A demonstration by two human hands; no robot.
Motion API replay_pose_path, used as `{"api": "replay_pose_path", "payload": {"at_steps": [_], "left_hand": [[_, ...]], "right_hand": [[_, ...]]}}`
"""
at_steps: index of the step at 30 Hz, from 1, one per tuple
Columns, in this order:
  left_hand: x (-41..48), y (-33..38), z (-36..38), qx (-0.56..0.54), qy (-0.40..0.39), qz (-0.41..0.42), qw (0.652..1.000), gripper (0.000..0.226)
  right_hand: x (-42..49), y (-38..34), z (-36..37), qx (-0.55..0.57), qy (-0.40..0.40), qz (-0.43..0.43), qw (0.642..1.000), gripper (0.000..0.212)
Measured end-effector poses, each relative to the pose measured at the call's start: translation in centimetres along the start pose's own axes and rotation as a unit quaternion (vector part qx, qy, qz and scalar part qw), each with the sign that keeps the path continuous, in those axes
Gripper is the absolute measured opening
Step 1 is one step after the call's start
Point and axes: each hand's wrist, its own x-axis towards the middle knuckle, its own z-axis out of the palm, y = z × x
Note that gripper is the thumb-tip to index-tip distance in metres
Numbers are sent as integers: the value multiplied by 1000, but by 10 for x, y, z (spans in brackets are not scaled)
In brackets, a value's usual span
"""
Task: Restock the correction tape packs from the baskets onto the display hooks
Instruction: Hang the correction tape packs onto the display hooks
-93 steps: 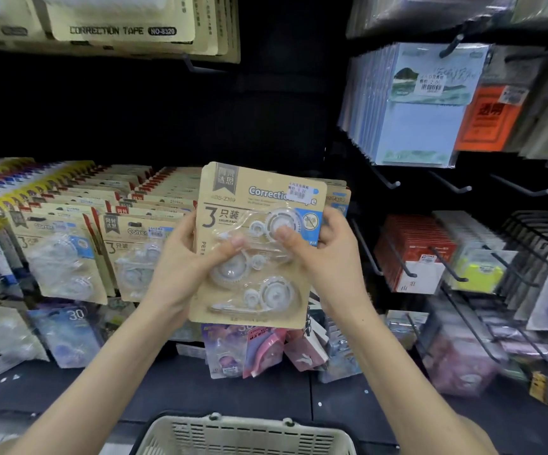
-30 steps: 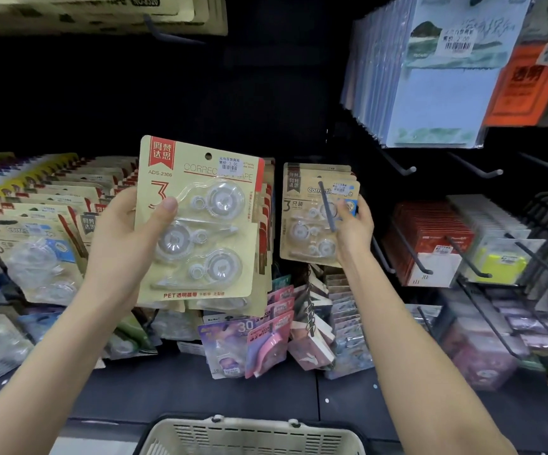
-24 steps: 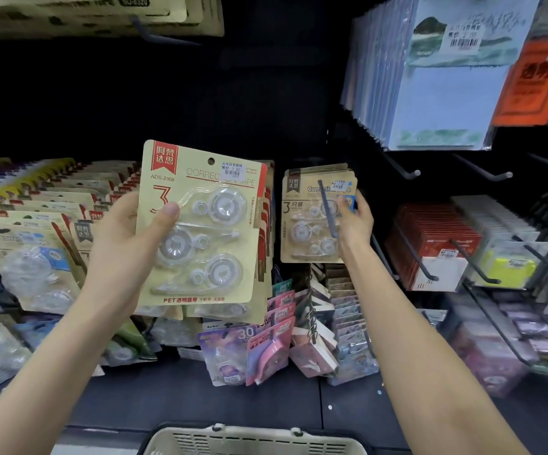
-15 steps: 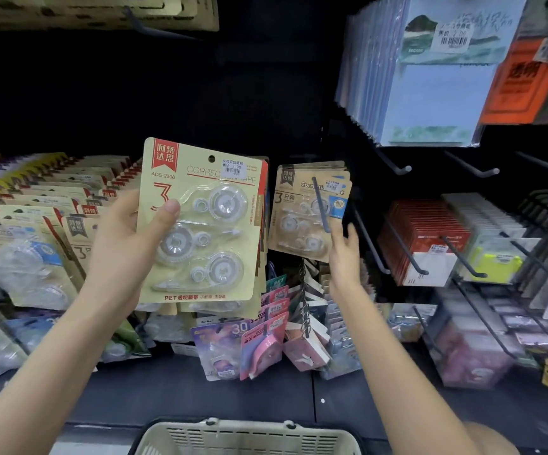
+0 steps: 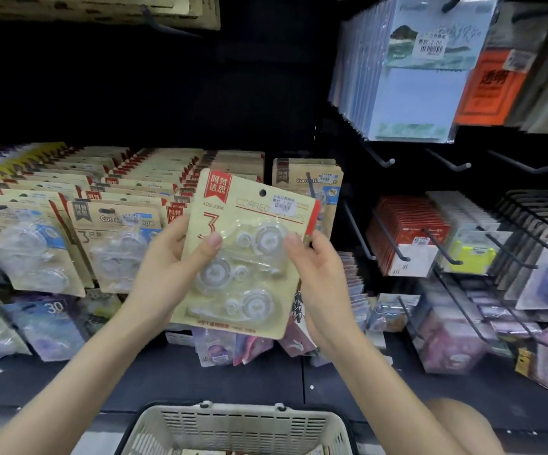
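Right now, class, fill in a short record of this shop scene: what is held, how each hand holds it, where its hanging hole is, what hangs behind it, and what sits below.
held item: correction tape pack, red label, three clear dispensers
left hand: grips the pack's left edge, thumb on the front
right hand: grips the pack's right edge
hanging hole: at the top of the card, not on any hook
behind: rows of hung packs
below: cream basket
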Motion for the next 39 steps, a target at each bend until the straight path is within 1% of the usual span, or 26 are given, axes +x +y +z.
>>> {"api": "replay_pose_path", "payload": {"at_steps": [2,3,5,6,7,9,11,13,15,21,23,26,29,32,35,39], "left_hand": [[-5,-1,5,7,-15,-15,1000,34],[-6,-2,6,28,-27,-15,999,33],[-6,-6,3,122,-28,16,992,24],[-5,-8,-1,187,-8,46,981,17],[-3,-9,-5,251,16,82,964,15],[4,-12,-13,354,55,163,919,32],[14,-16,-17,419,75,210,880,41],[25,-20,-18,467,81,217,853,45],[32,-27,-15,502,71,203,838,51],[49,-46,-15,567,21,175,804,59],[50,-51,-16,577,13,171,798,59],[52,-56,-16,584,6,173,793,58],[54,-57,-17,584,4,182,791,58],[55,-59,-19,586,11,199,786,57],[56,-61,-19,583,19,215,784,56],[56,-64,-17,576,32,231,783,55]], "right_hand": [[0,-2,1,73,10,17,997,28],[-1,-1,-2,84,24,13,996,30],[-2,2,-13,63,66,-15,996,34],[-2,3,-20,34,90,-33,995,32],[-2,4,-28,7,113,-49,992,28],[-1,4,-42,-27,148,-64,987,20],[3,7,-53,-46,172,-63,982,19],[7,9,-59,-60,191,-61,978,23],[9,10,-62,-70,198,-65,975,25],[13,11,-58,-85,200,-85,972,18],[14,10,-58,-93,210,-102,968,16],[12,9,-58,-136,225,-130,956,15],[9,13,-56,-160,234,-143,948,13],[10,16,-59,-164,239,-136,947,13],[19,17,-63,-150,234,-107,955,12],[41,23,-62,-119,229,-72,963,19]]}}
